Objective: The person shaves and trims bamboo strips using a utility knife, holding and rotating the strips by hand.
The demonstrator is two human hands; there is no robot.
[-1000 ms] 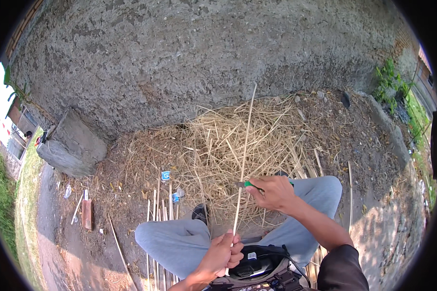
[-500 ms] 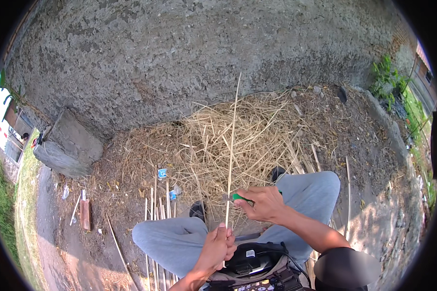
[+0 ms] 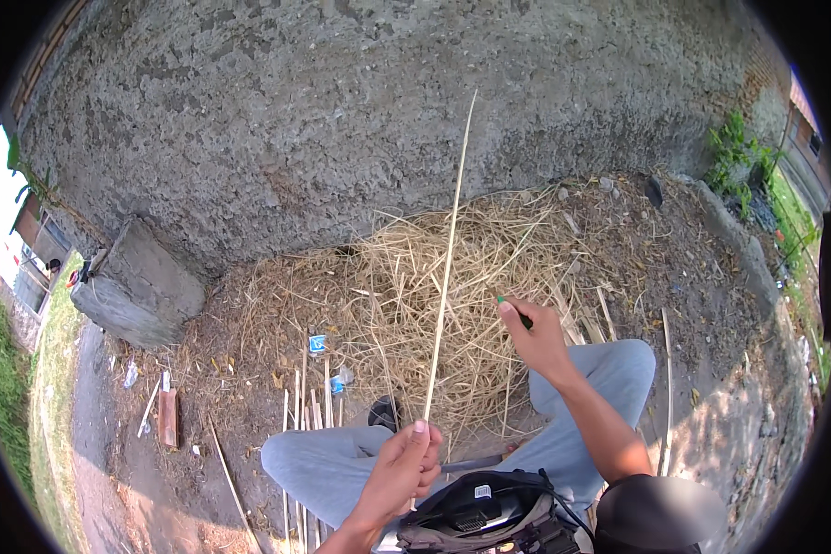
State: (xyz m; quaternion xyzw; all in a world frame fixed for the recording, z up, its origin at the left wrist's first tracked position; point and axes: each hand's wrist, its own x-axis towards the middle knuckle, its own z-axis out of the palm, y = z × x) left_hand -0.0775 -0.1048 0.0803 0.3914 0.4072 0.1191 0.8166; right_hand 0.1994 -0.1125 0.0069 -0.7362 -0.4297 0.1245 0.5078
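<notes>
My left hand (image 3: 404, 469) is closed around the lower end of a long, thin, pale bamboo strip (image 3: 450, 263). The strip stands up in front of me, leaning slightly right, with its tip against the view of the wall. To the right and apart from the strip, my right hand (image 3: 539, 343) is closed on a green-handled knife (image 3: 500, 300). Only part of the green handle shows; fingers hide the rest, and I cannot make out the blade. Below the strip's upper part lies a heap of straw-coloured shavings (image 3: 406, 277).
A rough grey wall (image 3: 342, 111) rises behind the heap. At the left stands a concrete block (image 3: 143, 282); nearby lies a brown wooden-handled tool (image 3: 168, 417). More strips (image 3: 298, 406) lie beside my left leg. A black bag (image 3: 480, 503) sits at my lap.
My right hand with the knife has moved off the strip, away to the right and forward. The strip now reaches higher, its tip shifted slightly right. My left hand keeps its hold.
</notes>
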